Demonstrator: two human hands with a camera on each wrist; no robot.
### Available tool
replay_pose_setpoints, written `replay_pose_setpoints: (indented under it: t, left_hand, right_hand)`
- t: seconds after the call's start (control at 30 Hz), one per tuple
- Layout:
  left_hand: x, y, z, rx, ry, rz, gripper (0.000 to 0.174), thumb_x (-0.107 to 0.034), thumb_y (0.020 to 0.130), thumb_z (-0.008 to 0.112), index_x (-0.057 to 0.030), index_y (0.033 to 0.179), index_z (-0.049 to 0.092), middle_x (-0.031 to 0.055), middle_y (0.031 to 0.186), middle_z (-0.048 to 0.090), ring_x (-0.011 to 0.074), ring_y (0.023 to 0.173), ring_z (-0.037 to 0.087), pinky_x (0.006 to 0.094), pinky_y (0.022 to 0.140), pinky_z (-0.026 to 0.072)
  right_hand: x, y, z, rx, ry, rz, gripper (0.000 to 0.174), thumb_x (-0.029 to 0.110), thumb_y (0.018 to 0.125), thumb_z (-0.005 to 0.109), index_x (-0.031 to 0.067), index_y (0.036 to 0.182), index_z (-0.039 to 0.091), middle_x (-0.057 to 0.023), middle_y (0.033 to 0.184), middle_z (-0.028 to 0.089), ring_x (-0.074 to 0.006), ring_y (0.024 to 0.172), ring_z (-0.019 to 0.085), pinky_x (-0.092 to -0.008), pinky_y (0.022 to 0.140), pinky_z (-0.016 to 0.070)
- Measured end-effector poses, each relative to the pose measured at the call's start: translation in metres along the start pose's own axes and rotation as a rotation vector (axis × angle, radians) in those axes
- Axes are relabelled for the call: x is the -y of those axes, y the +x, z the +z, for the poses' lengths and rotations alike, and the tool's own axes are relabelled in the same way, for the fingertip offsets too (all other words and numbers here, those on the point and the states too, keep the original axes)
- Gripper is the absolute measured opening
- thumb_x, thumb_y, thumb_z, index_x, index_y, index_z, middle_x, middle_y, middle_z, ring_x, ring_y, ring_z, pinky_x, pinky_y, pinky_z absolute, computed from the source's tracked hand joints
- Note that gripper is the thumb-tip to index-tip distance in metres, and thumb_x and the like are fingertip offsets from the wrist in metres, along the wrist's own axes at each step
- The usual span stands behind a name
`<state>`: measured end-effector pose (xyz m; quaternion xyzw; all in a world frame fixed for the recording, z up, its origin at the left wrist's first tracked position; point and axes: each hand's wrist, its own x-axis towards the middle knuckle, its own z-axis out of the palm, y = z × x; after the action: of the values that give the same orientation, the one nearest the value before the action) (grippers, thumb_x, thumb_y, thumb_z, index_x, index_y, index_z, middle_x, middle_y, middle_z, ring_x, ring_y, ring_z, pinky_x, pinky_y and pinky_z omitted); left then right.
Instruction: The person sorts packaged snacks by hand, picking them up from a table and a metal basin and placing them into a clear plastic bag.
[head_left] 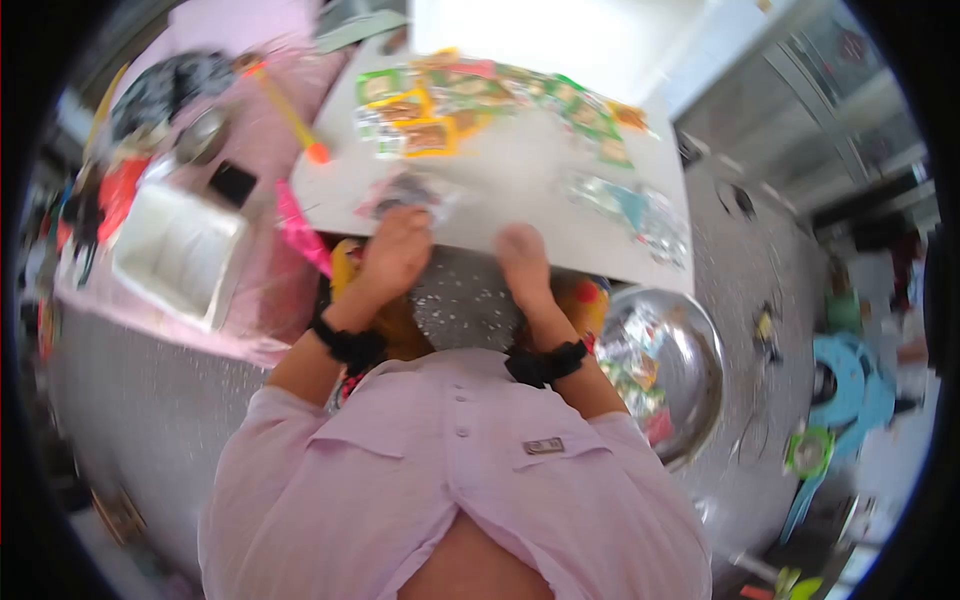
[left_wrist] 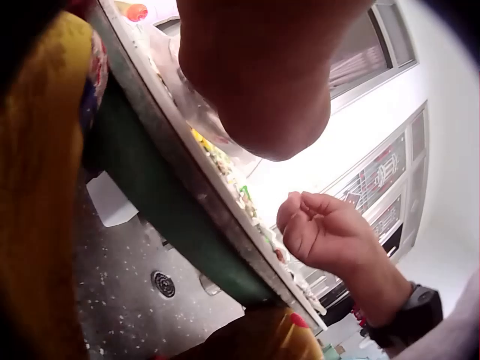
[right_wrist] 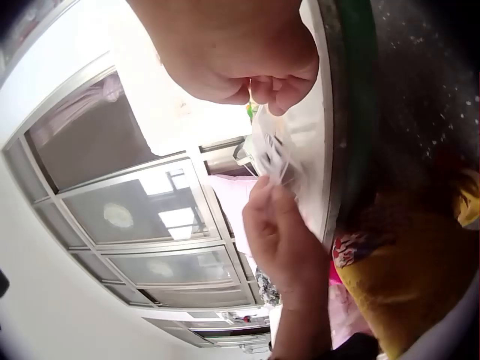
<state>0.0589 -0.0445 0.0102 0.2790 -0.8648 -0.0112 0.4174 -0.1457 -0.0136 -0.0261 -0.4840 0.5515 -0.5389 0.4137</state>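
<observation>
At the near edge of the white table [head_left: 480,195], my left hand [head_left: 398,255] pinches a clear plastic bag [head_left: 405,190] with something dark in it, blurred in the head view. The right wrist view has the bag [right_wrist: 274,154] standing up from the fingertips of the left hand [right_wrist: 281,232]. My right hand [head_left: 522,262] is a little to the right, over the table edge. Its fingers are curled in toward the palm, and the left wrist view shows the right hand [left_wrist: 330,232] with nothing visible in it.
Yellow and green snack packets [head_left: 425,138] lie along the table's far side, with clear packets [head_left: 650,220] at the right. A metal basin [head_left: 695,375] of packets stands at my right. On the pink-covered surface to the left sit a white foam box [head_left: 180,250] and a phone [head_left: 232,183].
</observation>
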Motion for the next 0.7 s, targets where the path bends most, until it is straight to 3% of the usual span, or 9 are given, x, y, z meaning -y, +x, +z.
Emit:
replay_pose_setpoints:
  t: [0.03,0.1,0.17,0.27,0.37,0.4,0.5,0.6,0.7]
  left_hand:
    - [-0.008,0.009,-0.012,-0.004,-0.061,-0.064,0.015,0.000,0.065,0.053,-0.0020,0.079,0.049,0.0137,0.093,0.049,0.0329,0.091,0.047,0.0412,0.079,0.0367]
    - [-0.007,0.016,-0.022,-0.060,-0.276,-0.048,0.017,0.005,0.071,0.051,-0.0012,0.086,0.049,0.0153,0.097,0.050,0.0319,0.092,0.049,0.0376,0.079,0.0396]
    - [-0.020,0.026,-0.041,0.065,-0.370,-0.129,0.015,0.004,0.076,0.046,-0.0010,0.090,0.049,0.0155,0.100,0.051,0.0299,0.095,0.049,0.0357,0.082,0.0384]
    - [-0.047,0.032,-0.056,0.207,-0.601,-0.292,0.012,0.001,0.079,0.043,0.0001,0.090,0.049,0.0143,0.099,0.052,0.0249,0.096,0.048,0.0332,0.083,0.0370]
    - [-0.061,0.031,-0.053,0.335,-0.775,-0.379,0.012,0.000,0.080,0.042,0.0010,0.090,0.049,0.0136,0.098,0.052,0.0213,0.093,0.049,0.0304,0.081,0.0372]
    - [-0.066,0.032,-0.050,0.373,-0.830,-0.392,0.013,0.000,0.080,0.042,0.0013,0.090,0.049,0.0135,0.098,0.052,0.0201,0.092,0.049,0.0294,0.081,0.0374]
    - [-0.080,0.031,-0.034,0.384,-0.976,-0.427,0.013,-0.001,0.079,0.043,0.0014,0.090,0.049,0.0127,0.097,0.052,0.0180,0.088,0.050,0.0273,0.079,0.0381]
    - [-0.095,0.042,-0.023,0.412,-0.784,-0.513,0.011,-0.001,0.079,0.043,0.0015,0.087,0.050,0.0103,0.096,0.052,0.0158,0.087,0.050,0.0263,0.077,0.0390]
    - [-0.104,0.045,-0.003,0.410,-0.856,-0.516,0.011,-0.002,0.080,0.045,0.0010,0.089,0.049,0.0092,0.096,0.052,0.0142,0.086,0.051,0.0251,0.074,0.0407]
  right_hand:
    - [0.020,-0.009,-0.001,-0.042,-0.312,-0.237,0.036,0.014,0.069,0.060,-0.0003,0.098,0.045,-0.0118,0.096,0.048,-0.0215,0.090,0.050,-0.0271,0.065,0.0444]
    - [0.041,-0.016,-0.009,-0.052,-0.375,-0.474,0.048,0.019,0.066,0.065,0.0017,0.106,0.042,-0.0137,0.105,0.047,-0.0276,0.101,0.043,-0.0370,0.082,0.0374]
    - [0.077,-0.025,-0.019,-0.015,-0.457,-0.708,0.057,0.020,0.063,0.067,0.0015,0.110,0.041,-0.0148,0.109,0.045,-0.0294,0.104,0.039,-0.0379,0.081,0.0367]
    - [0.116,-0.038,-0.029,0.172,-0.598,-0.743,0.057,0.022,0.061,0.066,0.0011,0.108,0.042,-0.0158,0.102,0.049,-0.0308,0.097,0.045,-0.0367,0.077,0.0392]
    - [0.124,-0.050,-0.034,0.529,-0.583,-0.330,0.053,0.024,0.061,0.064,0.0003,0.104,0.045,-0.0163,0.092,0.053,-0.0317,0.086,0.050,-0.0361,0.070,0.0407]
    - [0.118,-0.052,-0.035,0.518,-0.579,-0.349,0.039,0.024,0.064,0.062,0.0000,0.092,0.051,-0.0159,0.080,0.054,-0.0318,0.076,0.053,-0.0370,0.066,0.0406]
    - [0.118,-0.058,-0.051,0.618,-0.622,-0.174,0.029,0.023,0.066,0.059,0.0000,0.082,0.053,-0.0159,0.075,0.054,-0.0323,0.073,0.052,-0.0383,0.064,0.0399]
    - [0.116,-0.073,-0.062,0.507,-0.534,-0.219,0.022,0.022,0.065,0.055,0.0005,0.068,0.054,-0.0175,0.067,0.054,-0.0346,0.067,0.053,-0.0394,0.061,0.0408]
    - [0.091,-0.081,-0.068,0.404,-0.576,-0.251,0.016,0.017,0.068,0.052,0.0011,0.070,0.053,-0.0173,0.067,0.054,-0.0347,0.067,0.052,-0.0399,0.060,0.0402]
